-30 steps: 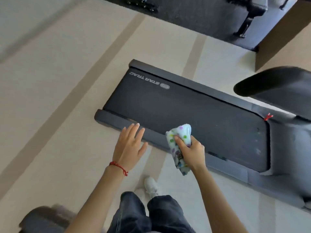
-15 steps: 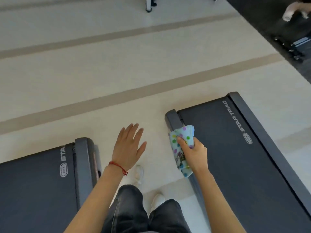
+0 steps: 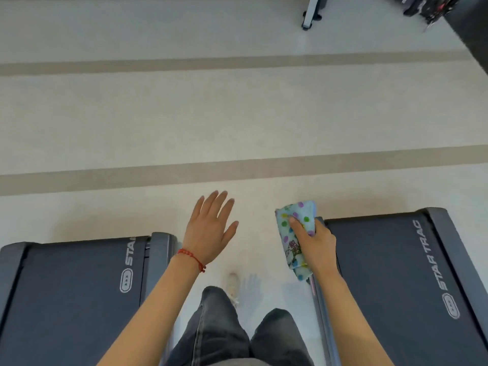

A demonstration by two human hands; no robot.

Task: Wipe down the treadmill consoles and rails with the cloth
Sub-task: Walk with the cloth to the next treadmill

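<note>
My right hand (image 3: 315, 244) grips a light blue cloth with coloured dots (image 3: 295, 233), held above the rear left corner of the right treadmill (image 3: 396, 273). My left hand (image 3: 210, 228) is empty, fingers spread, hovering over the floor between the two machines; a red string bracelet circles its wrist. The left treadmill (image 3: 74, 286) lies at the lower left, only its dark belt and rear end showing. Both belts read STAR TRAC. No console or handrail is in view.
Pale floor with two tan stripes (image 3: 237, 170) stretches ahead. My dark trouser legs (image 3: 224, 334) and a light shoe (image 3: 233, 283) stand in the gap between the treadmills. A metal equipment leg (image 3: 310, 14) and dark gym gear (image 3: 433, 6) sit at the far top.
The view has swung from the side of one treadmill to the gap between two treadmills' rear ends. Both hands keep their pose, the right one still holding the cloth.
</note>
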